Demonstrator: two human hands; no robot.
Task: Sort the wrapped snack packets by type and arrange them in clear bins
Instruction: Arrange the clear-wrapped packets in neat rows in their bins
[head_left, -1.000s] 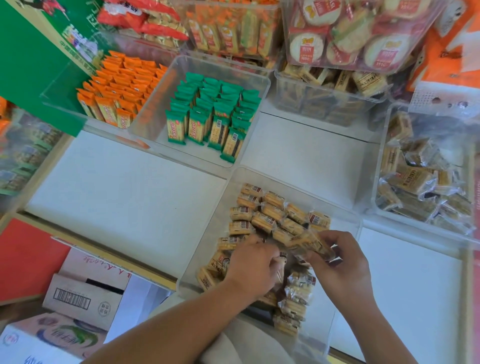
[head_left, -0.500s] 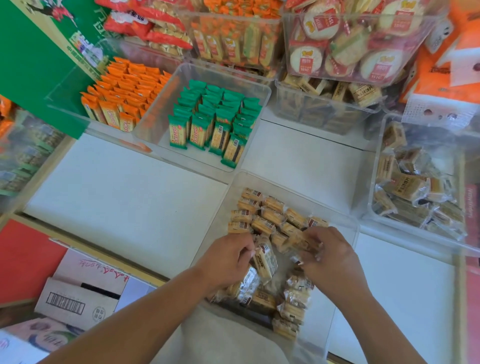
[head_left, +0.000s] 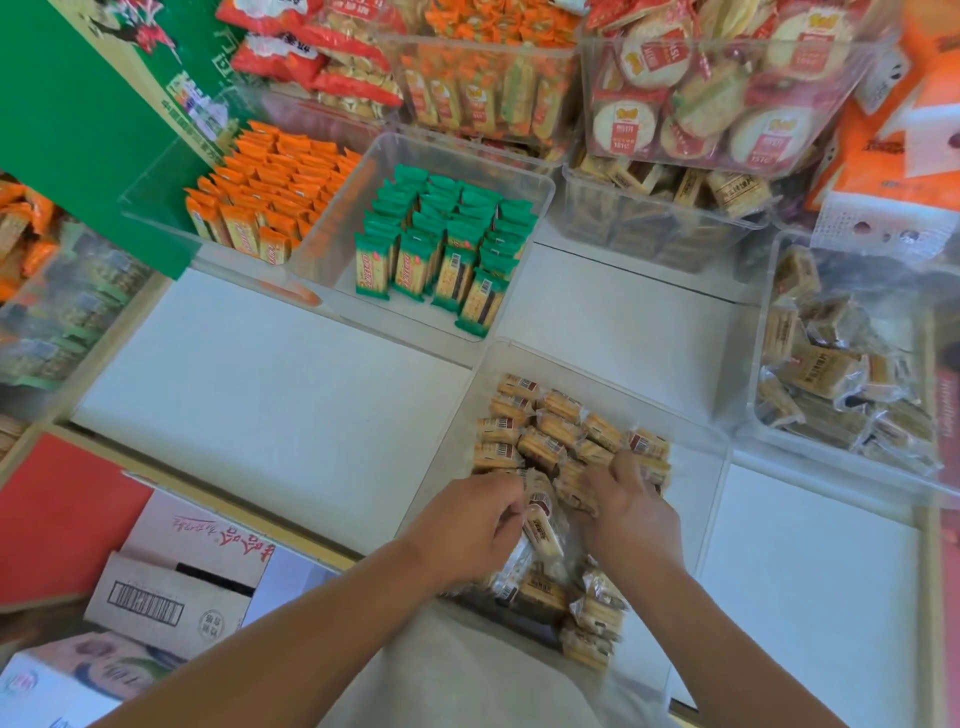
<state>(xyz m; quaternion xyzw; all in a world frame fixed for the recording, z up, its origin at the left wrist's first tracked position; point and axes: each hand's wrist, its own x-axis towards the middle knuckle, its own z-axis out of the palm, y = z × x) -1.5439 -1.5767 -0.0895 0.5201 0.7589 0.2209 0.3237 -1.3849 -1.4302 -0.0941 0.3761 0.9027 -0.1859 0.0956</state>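
- my left hand (head_left: 467, 525) is inside the near clear bin (head_left: 719, 457). its fingers are curled and pinch one tan packet (head_left: 540, 525) by its end, and the packet stands tilted between my two hands.
- my right hand (head_left: 631, 514) is just beside it, knuckles up, with the fingers bent down onto the tan packets. i cannot tell whether it grips one or only presses on them.
- the arranged tan packets (head_left: 540, 431) lie in neat rows at the far end of the near bin, side by side, some with barcodes facing up.
- more of the same packets lie in a loose heap (head_left: 592, 618) at the near end of that bin, close to my body and partly under my wrists.
- beyond, across the white shelf (head_left: 260, 395), a clear bin holds green packets (head_left: 447, 249) standing in rows. the bin to its left holds orange packets (head_left: 265, 197) packed the same way.
- on my right another clear bin (head_left: 769, 291) holds a jumble of clear-wrapped brown packets (head_left: 826, 364).
- at the back, stacked bins hold round crackers (head_left: 727, 98) in red-and-white wrappers and, below them, brown bars (head_left: 670, 192).
- down to my left sits a cardboard box (head_left: 171, 592) with a barcode on its flap, next to a red panel (head_left: 57, 514).
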